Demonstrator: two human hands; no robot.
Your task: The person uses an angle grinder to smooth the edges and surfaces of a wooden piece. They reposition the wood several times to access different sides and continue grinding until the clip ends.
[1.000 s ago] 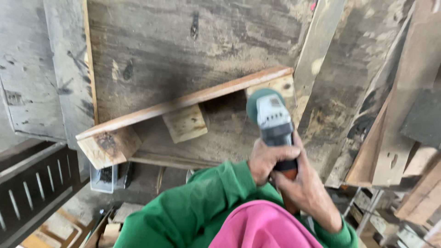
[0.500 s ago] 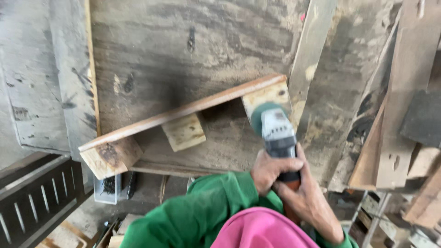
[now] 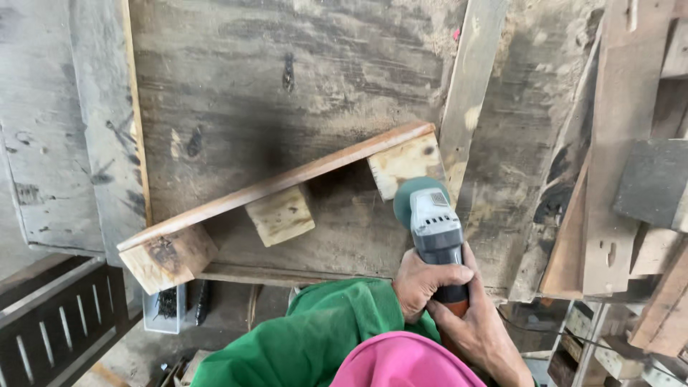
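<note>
Firmly, both hands are clamped on the grinder: the left hand, coming out of a green sleeve, wraps its fingers around the grey body, and the right hand closes on the lower, orange-tinted grip just beneath it. The grinder points up and away, its rounded green head just below the right-hand block, near or touching it; I cannot tell which.

That block is one of three pale, rough-cut chipboard blocks fixed under a long, smooth, reddish plank that slants from lower left to upper right. The middle block is squarish; the left block bears a dark scorched patch. Behind them stands a large board, grey, stained and scuffed, with a pale slat leaning beside it.

Lower left, a small clear tub on the floor holds dark nails or screws. Stacked weathered timber fills the right side. A pink cloth shows at the bottom edge.
</note>
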